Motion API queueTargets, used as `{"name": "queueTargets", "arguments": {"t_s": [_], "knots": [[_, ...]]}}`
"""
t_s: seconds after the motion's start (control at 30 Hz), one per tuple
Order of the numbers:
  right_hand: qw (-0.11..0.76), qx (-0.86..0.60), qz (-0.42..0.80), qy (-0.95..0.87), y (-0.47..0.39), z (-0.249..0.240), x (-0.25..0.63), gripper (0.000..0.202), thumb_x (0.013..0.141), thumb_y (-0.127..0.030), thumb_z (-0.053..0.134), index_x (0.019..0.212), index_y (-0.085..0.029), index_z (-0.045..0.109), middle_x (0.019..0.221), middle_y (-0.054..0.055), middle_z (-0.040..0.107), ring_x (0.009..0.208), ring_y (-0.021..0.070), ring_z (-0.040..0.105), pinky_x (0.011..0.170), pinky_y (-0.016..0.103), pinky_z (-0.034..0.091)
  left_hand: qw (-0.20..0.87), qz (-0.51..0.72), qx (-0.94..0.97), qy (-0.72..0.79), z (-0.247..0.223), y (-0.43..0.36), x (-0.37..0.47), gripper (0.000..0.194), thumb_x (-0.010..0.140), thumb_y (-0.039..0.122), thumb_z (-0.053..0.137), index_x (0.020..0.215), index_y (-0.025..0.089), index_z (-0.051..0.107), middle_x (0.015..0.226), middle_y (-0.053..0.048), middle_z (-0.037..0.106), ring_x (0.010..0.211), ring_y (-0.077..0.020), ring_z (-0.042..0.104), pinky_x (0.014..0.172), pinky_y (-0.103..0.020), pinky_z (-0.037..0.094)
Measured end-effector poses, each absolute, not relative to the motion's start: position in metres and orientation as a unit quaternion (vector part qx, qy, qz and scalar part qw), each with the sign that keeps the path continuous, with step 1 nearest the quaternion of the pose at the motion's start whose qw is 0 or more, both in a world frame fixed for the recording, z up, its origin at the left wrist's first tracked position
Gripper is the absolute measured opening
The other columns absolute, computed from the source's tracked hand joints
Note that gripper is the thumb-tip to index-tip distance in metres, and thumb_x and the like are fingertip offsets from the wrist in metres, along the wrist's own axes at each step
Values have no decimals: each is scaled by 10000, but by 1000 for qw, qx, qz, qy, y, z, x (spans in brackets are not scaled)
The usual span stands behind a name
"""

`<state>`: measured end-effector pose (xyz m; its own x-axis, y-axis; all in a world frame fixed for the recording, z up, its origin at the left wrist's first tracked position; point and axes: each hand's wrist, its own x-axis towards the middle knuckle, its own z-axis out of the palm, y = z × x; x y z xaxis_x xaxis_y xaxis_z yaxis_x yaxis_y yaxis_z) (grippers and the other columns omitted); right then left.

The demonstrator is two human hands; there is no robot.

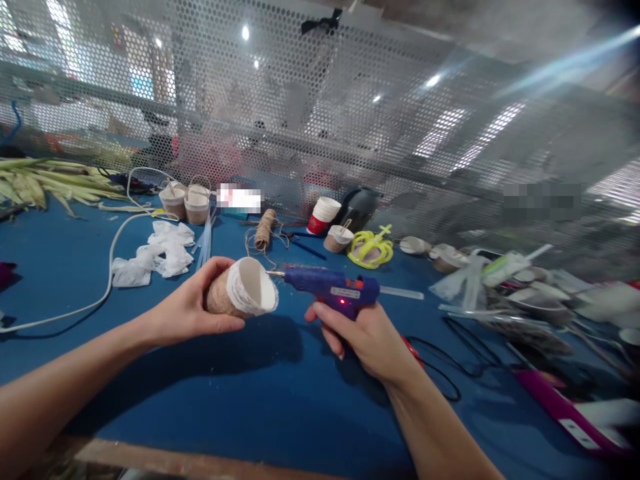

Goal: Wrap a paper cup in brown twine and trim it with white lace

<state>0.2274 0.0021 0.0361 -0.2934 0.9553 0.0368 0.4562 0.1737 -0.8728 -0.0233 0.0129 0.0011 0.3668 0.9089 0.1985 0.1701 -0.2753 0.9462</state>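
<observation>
My left hand (193,303) is wrapped round a paper cup (253,287) covered in brown burlap-like material with a white lace band at its rim. The cup lies tilted, its mouth facing right and showing a white inside. In my right hand (357,330) is a blue hot glue gun (330,287), its red light lit and a clear glue stick poking out of the back. The gun's metal nozzle points left at the cup's rim; whether it touches the lace I cannot tell. Both are held above the blue tabletop (240,407).
Behind the cup lie white lace (157,253), loose glue sticks (204,240) and a twine spool (265,228). A yellow crown-shaped piece (373,248) and white-and-red cups (323,215) stand farther back. Clutter, a black cable (470,343) and a purple power strip (565,407) fill the right.
</observation>
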Motion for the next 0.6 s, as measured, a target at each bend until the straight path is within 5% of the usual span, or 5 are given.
{"name": "queueTargets", "arguments": {"t_s": [0.6], "knots": [[276, -511, 434, -688, 3, 39, 235, 286, 770, -393, 597, 692, -120, 625, 386, -44, 479, 345, 60, 421, 365, 181, 361, 542, 353, 685, 335, 1, 14, -28, 592, 625, 270, 736, 1121, 186, 425, 972, -15, 542, 879, -162, 549, 765, -234, 467]]}}
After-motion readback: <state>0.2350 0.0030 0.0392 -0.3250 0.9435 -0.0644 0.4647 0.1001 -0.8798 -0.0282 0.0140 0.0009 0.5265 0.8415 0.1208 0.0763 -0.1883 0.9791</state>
